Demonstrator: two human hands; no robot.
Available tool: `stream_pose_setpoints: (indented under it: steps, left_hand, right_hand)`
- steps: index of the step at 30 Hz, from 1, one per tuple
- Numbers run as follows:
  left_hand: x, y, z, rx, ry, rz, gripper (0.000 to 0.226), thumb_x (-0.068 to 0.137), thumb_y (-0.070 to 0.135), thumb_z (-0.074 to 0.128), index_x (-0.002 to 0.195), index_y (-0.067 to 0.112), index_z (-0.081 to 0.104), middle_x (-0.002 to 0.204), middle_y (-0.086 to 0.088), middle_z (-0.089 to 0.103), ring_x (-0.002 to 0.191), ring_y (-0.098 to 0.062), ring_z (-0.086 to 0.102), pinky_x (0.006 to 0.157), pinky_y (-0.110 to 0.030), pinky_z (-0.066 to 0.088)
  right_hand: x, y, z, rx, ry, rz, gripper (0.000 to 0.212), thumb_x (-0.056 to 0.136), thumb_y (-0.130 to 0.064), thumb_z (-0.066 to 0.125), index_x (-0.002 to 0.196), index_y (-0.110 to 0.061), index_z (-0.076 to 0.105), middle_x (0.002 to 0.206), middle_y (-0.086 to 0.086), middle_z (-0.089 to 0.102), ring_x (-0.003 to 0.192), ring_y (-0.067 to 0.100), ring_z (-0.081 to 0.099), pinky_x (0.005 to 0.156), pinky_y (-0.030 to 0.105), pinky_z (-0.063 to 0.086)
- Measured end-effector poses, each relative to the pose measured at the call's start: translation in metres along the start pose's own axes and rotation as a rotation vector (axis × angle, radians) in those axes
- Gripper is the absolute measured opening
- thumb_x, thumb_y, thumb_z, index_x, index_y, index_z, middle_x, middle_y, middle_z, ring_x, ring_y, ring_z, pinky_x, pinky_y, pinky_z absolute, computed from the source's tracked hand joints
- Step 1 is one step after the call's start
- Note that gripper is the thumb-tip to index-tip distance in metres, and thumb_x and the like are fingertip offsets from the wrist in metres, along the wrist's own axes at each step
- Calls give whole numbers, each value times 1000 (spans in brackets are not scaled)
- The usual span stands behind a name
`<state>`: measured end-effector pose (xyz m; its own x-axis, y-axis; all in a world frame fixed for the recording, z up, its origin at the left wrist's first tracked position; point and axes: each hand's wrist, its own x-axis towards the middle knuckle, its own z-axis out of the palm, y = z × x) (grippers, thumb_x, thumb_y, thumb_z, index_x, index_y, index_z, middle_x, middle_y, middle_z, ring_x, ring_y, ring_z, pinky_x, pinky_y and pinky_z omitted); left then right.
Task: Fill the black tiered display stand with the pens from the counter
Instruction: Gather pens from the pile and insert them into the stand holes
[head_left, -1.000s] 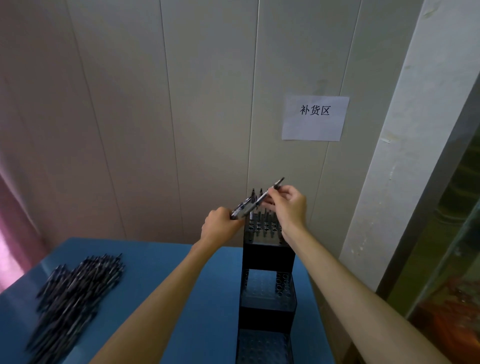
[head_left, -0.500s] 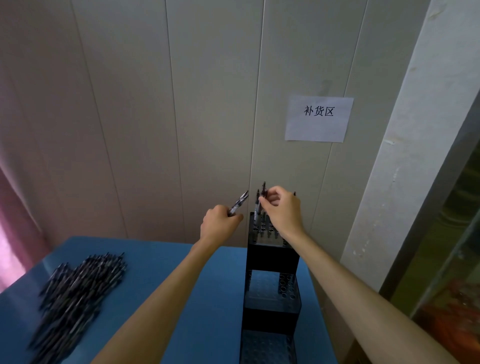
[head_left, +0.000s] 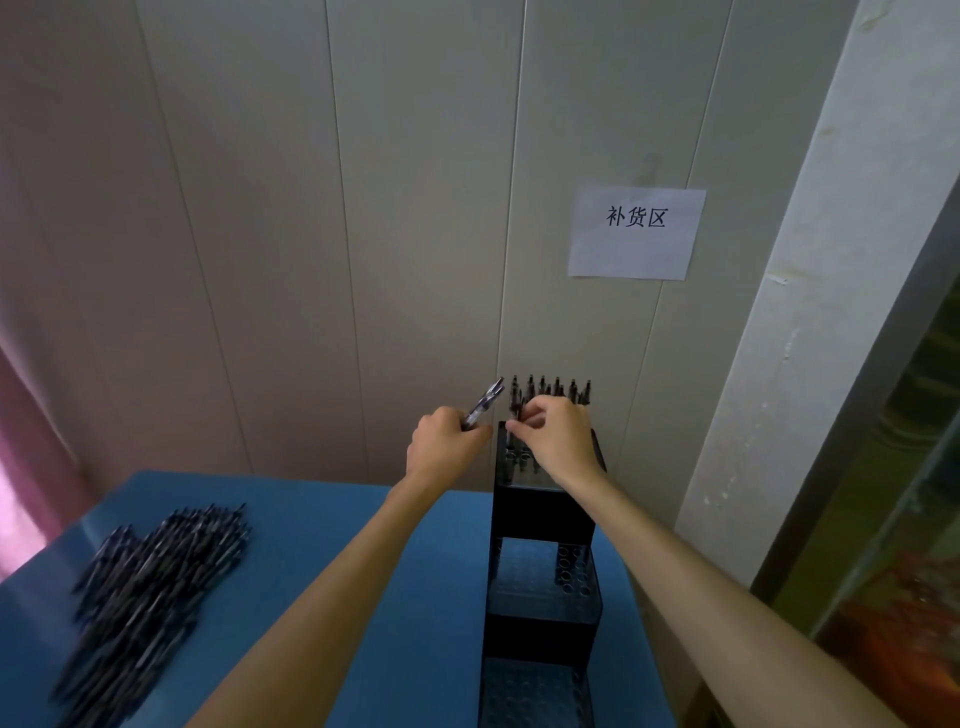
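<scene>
The black tiered display stand (head_left: 540, 512) stands on the blue counter (head_left: 363, 561) against the wall, its top tier holding several upright pens (head_left: 558, 388). My left hand (head_left: 444, 449) grips a few pens (head_left: 485, 405) just left of the top tier, their ends pointing up and right. My right hand (head_left: 558, 441) is over the top tier and pinches one pen (head_left: 515, 415) standing upright at the tier's left side. A big pile of dark pens (head_left: 150, 587) lies on the counter at the left.
A panelled wall rises right behind the stand, with a white paper sign (head_left: 636, 232) above it. A white pillar (head_left: 810, 312) and a glass case (head_left: 893, 545) close off the right side. A pink curtain (head_left: 21, 441) hangs at the far left.
My right hand took a pen from my left hand's bunch, turned it upright and lowered it into the top tier. The left hand stayed beside the stand with fewer pens.
</scene>
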<state>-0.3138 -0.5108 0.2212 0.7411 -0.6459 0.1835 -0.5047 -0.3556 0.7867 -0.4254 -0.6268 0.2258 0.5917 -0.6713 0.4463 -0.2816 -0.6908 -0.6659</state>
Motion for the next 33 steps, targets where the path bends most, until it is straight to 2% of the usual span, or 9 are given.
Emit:
stream_pose_setpoints:
  steps: [4, 7, 9, 12, 19, 22, 25, 29, 33]
  left_hand:
    - [0, 1, 1, -4, -8, -3, 24, 86, 25, 65, 68, 15, 52, 58, 0, 44, 52, -15, 37, 53, -25, 31]
    - [0, 2, 2, 9, -12, -3, 25, 88, 25, 64, 68, 15, 52, 58, 1, 46, 53, -16, 40, 53, -25, 33]
    - [-1, 4, 4, 21, -4, 3, 29, 90, 28, 63, 67, 16, 51, 57, 2, 46, 52, -16, 40, 53, -24, 33]
    - [-4, 10, 7, 71, 32, 34, 36, 94, 34, 58, 64, 16, 51, 55, 3, 48, 50, -14, 41, 49, -23, 30]
    - [-6, 17, 9, 171, 33, 129, 27, 89, 35, 60, 67, 19, 56, 59, 3, 56, 56, -20, 53, 54, -28, 41]
    - [-5, 18, 5, 201, 44, 111, 25, 87, 28, 60, 65, 21, 50, 59, 3, 52, 55, -19, 48, 52, -26, 35]
    - [-4, 14, 1, 236, 62, 85, 21, 86, 24, 61, 68, 20, 50, 58, 3, 49, 54, -18, 44, 50, -25, 29]
    - [-4, 8, -3, 222, 108, 64, 26, 80, 18, 60, 65, 18, 38, 57, 1, 41, 56, -20, 35, 52, -25, 24]
    - [-4, 9, -7, 215, 131, 73, 27, 81, 17, 59, 65, 18, 38, 56, 2, 41, 53, -17, 34, 51, -25, 25]
  right_hand:
    - [-5, 1, -3, -8, 40, 29, 16, 82, -29, 81, 80, -16, 72, 69, -9, 68, 66, 2, 65, 68, 22, 55]
    - [-6, -10, -12, 145, 49, 48, 9, 85, -18, 76, 80, -16, 69, 69, -4, 69, 62, 8, 67, 62, 19, 55]
    - [-6, -22, -20, 343, -82, 87, 4, 87, -14, 74, 85, -12, 71, 73, 4, 73, 64, 17, 71, 64, 26, 59]
    - [-6, -33, -24, 460, -239, 125, 17, 85, -25, 78, 92, -10, 74, 80, 5, 76, 69, 18, 72, 68, 30, 60]
    - [-7, -26, -22, 577, -166, 163, 16, 88, -26, 76, 88, -10, 73, 82, 5, 76, 69, 14, 71, 63, 25, 55]
    - [-3, -25, -24, 739, -87, 230, 18, 93, -21, 71, 98, -4, 69, 89, 10, 77, 79, 22, 74, 63, 27, 57]
    - [5, -27, -39, 864, 46, 284, 22, 94, -14, 68, 104, 5, 64, 91, 15, 74, 76, 27, 74, 63, 29, 60]
    - [18, -18, -59, 698, 189, 174, 21, 92, -18, 71, 100, 1, 67, 85, 13, 74, 71, 27, 73, 66, 36, 63]
    - [19, -10, -59, 327, 170, -36, 18, 91, -25, 72, 96, -9, 69, 81, 2, 74, 68, 16, 72, 68, 41, 63]
